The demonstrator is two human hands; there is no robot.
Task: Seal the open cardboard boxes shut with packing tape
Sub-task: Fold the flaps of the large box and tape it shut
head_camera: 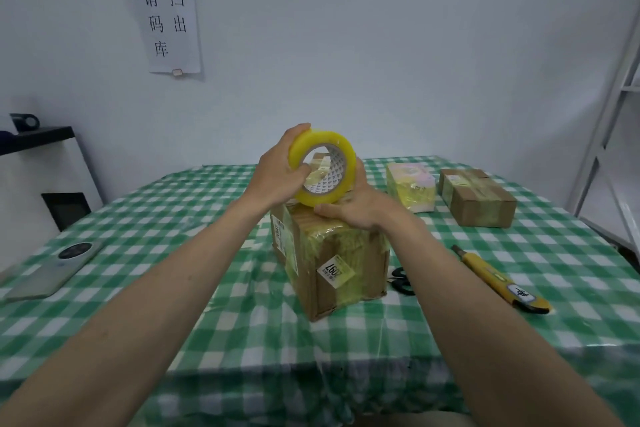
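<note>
Hands: left hand point(277, 177) and right hand point(360, 208) grip 1 tape roll point(323, 168) | boxes: 3 | knife: 1 | scissors: 1

Two bare forearms, no sleeves, left hand point(277, 177), right hand point(356, 208), no rings or watch
</note>
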